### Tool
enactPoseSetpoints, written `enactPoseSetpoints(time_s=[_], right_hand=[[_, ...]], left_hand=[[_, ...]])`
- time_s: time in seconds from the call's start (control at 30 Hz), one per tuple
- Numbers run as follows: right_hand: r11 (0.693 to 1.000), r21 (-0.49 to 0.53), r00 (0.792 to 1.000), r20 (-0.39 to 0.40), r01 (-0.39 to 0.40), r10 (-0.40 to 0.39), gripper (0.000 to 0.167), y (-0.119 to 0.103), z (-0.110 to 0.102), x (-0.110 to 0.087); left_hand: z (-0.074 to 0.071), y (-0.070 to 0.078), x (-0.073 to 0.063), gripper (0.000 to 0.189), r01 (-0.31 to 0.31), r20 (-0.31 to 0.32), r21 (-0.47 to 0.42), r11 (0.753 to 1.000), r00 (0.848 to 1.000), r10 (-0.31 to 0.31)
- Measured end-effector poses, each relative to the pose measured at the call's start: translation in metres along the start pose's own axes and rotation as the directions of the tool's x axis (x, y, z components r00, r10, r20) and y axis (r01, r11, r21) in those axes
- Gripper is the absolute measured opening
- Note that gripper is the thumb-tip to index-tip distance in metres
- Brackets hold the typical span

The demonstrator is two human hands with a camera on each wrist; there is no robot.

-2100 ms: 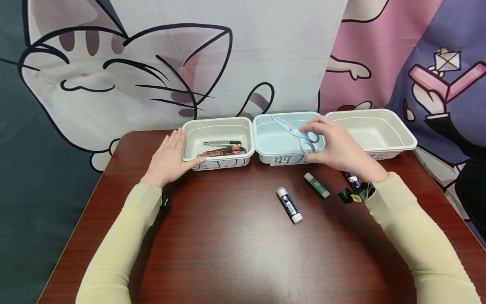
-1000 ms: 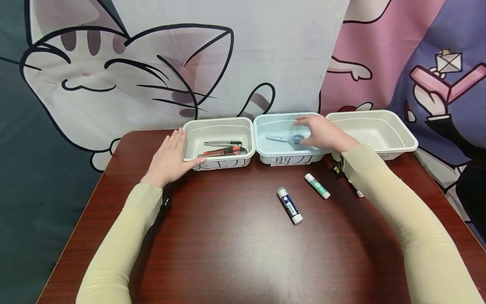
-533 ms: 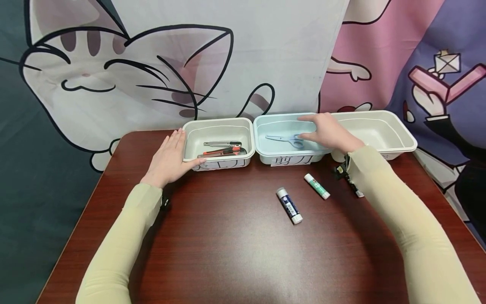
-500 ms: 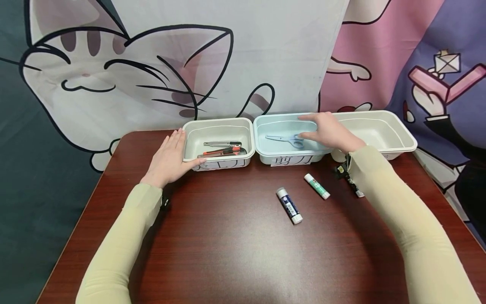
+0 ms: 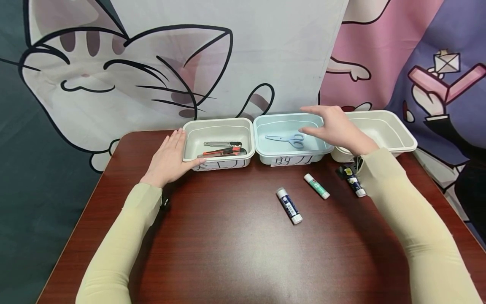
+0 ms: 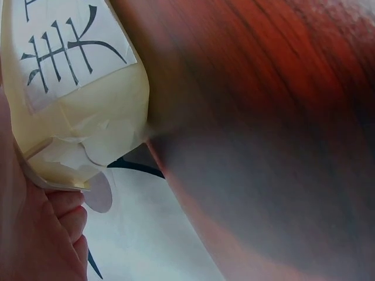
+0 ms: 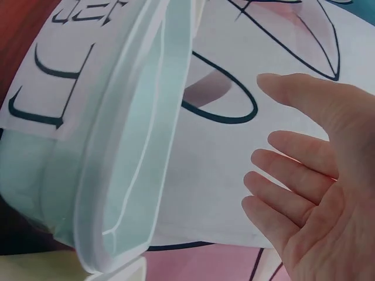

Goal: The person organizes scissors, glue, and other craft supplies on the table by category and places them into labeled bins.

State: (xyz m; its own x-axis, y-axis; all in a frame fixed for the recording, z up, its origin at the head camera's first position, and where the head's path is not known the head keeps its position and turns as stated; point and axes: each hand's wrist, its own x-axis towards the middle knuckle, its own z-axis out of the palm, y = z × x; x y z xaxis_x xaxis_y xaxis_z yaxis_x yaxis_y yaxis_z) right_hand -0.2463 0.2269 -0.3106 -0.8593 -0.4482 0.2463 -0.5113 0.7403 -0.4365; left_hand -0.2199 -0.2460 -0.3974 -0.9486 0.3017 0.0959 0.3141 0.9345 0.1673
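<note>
Blue-handled scissors (image 5: 291, 140) lie on the floor of the light blue bin (image 5: 267, 151). My right hand (image 5: 338, 126) hovers above that bin's right end, fingers spread and holding nothing; the right wrist view shows its bare palm and the bin's rim (image 7: 96, 234). My left hand (image 5: 167, 158) rests against the left side of the cream bin (image 5: 190, 126), its thumb along the front rim. Several utility knives (image 5: 224, 150) lie inside this bin. In the left wrist view, curled-looking fingers (image 6: 67, 213) touch the bin's rim.
A second cream bin (image 5: 383, 126) stands at the right, partly behind my right hand. On the brown table (image 5: 212, 236) lie a white-and-navy glue stick (image 5: 289, 205), a green glue stick (image 5: 317, 186) and a dark glue stick (image 5: 355, 185) near my right wrist. A printed cloth hangs behind.
My right hand lowered the scissors into the light blue bin and let go. It then rose and drew back to the right. My left hand stayed in place.
</note>
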Motion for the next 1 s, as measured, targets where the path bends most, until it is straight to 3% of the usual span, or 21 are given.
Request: enactPoseSetpoints(time_s=[0.5,0.87,1.0], right_hand=[[0.998,0.034,0.994,-0.104,0.046,-0.043,0.056,-0.015,-0.018,-0.016],[0.999,-0.008,0.984,-0.174,0.039,-0.040,0.056,-0.017,-0.034,-0.025],[1.000,-0.011,0.987,-0.161,0.019,-0.021,0.056,-0.018,-0.039,-0.029]], left_hand=[[0.001,-0.001,0.001,0.120,-0.010,0.002,-0.007,1.000,1.000,0.010],[0.001,-0.001,0.002,0.119,-0.009,0.001,-0.015,1.000,1.000,0.009],[0.001,-0.001,0.002,0.120,-0.004,0.009,-0.011,1.000,1.000,0.004]])
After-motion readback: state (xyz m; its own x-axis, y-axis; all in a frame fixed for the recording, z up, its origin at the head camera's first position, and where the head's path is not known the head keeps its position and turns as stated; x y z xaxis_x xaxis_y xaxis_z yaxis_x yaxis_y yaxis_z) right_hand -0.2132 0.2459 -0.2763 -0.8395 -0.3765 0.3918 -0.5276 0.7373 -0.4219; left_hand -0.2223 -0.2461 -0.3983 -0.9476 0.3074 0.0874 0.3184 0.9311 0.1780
